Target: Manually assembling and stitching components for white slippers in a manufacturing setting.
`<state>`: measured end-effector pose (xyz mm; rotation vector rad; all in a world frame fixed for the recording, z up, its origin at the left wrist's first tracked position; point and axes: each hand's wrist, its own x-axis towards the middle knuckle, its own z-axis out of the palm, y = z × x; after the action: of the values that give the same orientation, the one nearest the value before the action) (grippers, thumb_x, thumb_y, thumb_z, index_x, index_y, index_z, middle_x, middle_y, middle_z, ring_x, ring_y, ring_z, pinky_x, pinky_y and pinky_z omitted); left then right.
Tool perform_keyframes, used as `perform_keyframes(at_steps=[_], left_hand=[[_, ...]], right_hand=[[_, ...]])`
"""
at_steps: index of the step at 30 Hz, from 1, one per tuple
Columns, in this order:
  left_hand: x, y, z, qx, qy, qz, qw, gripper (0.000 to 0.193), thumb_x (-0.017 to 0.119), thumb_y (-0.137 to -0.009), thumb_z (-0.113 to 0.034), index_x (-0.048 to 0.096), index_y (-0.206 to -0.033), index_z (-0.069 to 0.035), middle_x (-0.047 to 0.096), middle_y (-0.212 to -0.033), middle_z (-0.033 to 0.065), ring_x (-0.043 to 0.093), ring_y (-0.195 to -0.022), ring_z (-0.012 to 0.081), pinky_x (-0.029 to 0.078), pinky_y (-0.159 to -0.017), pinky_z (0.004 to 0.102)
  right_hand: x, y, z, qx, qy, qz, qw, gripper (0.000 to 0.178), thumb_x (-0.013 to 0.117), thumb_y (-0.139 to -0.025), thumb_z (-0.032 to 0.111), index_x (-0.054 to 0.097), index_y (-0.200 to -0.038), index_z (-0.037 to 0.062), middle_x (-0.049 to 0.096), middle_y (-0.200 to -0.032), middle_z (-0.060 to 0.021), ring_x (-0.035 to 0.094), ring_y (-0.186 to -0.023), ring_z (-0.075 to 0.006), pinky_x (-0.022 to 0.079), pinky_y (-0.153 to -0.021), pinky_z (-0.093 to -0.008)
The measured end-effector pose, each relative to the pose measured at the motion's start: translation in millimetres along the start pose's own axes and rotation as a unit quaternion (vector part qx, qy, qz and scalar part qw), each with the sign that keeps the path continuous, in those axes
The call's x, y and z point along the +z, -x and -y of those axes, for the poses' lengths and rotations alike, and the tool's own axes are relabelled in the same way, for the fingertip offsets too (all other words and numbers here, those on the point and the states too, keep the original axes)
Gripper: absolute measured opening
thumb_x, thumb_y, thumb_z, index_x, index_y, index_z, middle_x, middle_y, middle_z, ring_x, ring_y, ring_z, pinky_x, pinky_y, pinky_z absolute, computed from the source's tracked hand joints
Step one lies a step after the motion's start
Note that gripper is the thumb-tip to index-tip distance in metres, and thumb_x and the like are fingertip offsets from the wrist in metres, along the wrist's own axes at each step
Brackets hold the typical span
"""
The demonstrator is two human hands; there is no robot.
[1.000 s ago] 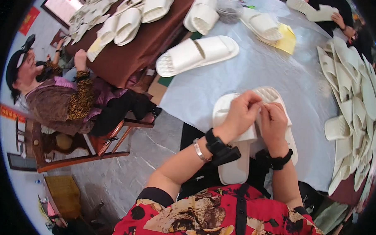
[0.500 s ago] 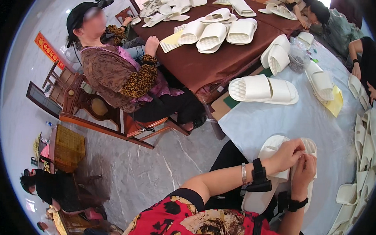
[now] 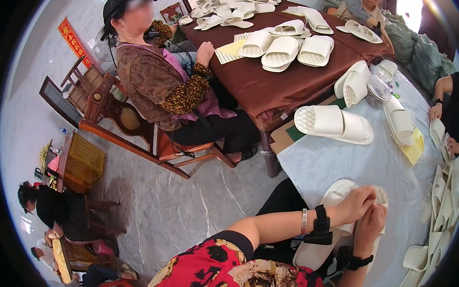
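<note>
Above a pair of cream slippers at the table's near edge, my left hand (image 3: 357, 204) and my right hand (image 3: 371, 222) meet with fingertips pinched together. Whatever lies between the fingers is too small or hidden to make out. The left slipper (image 3: 314, 253) reaches out from under my left wrist, its toe end past the hand. Most of the right slipper (image 3: 382, 193) is covered by my hands and forearm. Dark bands with small boxes circle both wrists.
A pale plastic sheet (image 3: 320, 162) covers my table, with another slipper pair (image 3: 334, 125), a clear jar (image 3: 378, 90) and yellow paper (image 3: 412, 146) on it. Slippers pile up at right (image 3: 442, 211). A brown-clothed table (image 3: 251, 93) adjoins; a seated person (image 3: 150, 85) sits at left.
The view has shifted, so the surroundings sit slightly lower and further right. My hands stay together over the slippers, fingers still pinched. At the far right, a person's hands remain at slippers.
</note>
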<state>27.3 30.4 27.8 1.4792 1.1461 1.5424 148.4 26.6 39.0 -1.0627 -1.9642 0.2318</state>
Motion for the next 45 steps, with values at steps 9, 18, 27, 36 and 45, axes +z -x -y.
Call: perform_keyframes(at_steps=[9,18,27,36,45], left_hand=[[5,-6,13,-0.033,0.002,0.011,0.999,0.011,0.055,-0.085,-0.006,0.056,-0.095,-0.001,0.060,-0.081,0.0103,0.056,-0.074,0.0172,0.047,-0.068,0.0299],[-12,-11,14,-0.084,0.088,0.034,0.992,0.006,0.058,-0.089,-0.002,0.056,-0.095,-0.001,0.060,-0.082,0.0022,0.052,-0.068,0.0069,0.045,-0.059,0.0220],[-43,-9,9,-0.133,0.144,0.013,0.980,0.008,0.058,-0.091,-0.008,0.053,-0.096,-0.004,0.057,-0.082,0.0022,0.057,-0.072,0.0101,0.048,-0.065,0.0232],[-69,12,46,-0.136,0.120,-0.028,0.983,0.004,0.055,-0.093,-0.008,0.053,-0.095,-0.005,0.056,-0.083,0.0009,0.052,-0.070,0.0075,0.045,-0.065,0.0207],[-58,11,42,-0.134,0.111,-0.001,0.985,0.004,0.055,-0.093,-0.007,0.053,-0.095,-0.004,0.054,-0.082,0.0005,0.051,-0.072,0.0075,0.045,-0.065,0.0203]], right_hand=[[-4,-3,3,-0.046,0.022,0.025,0.998,0.007,0.055,-0.076,-0.006,0.055,-0.080,-0.0004,0.053,-0.072,-0.0160,0.053,-0.074,-0.0354,0.044,-0.067,-0.0434],[-60,-37,-1,-0.081,0.069,-0.035,0.994,0.010,0.058,-0.068,-0.005,0.055,-0.074,0.0028,0.054,-0.070,-0.0128,0.055,-0.071,-0.0324,0.046,-0.067,-0.0410],[-94,-48,22,-0.130,0.139,-0.043,0.981,0.010,0.064,-0.070,0.004,0.056,-0.076,0.0040,0.056,-0.070,-0.0084,0.057,-0.071,-0.0268,0.047,-0.063,-0.0376],[-124,-60,39,-0.152,0.158,-0.028,0.975,0.011,0.062,-0.066,0.006,0.054,-0.073,0.0053,0.054,-0.068,-0.0072,0.056,-0.068,-0.0252,0.047,-0.060,-0.0361],[-177,-58,7,-0.085,0.261,-0.124,0.954,0.010,0.060,-0.073,0.009,0.051,-0.074,0.0029,0.060,-0.072,-0.0127,0.062,-0.070,-0.0305,0.050,-0.058,-0.0395]])
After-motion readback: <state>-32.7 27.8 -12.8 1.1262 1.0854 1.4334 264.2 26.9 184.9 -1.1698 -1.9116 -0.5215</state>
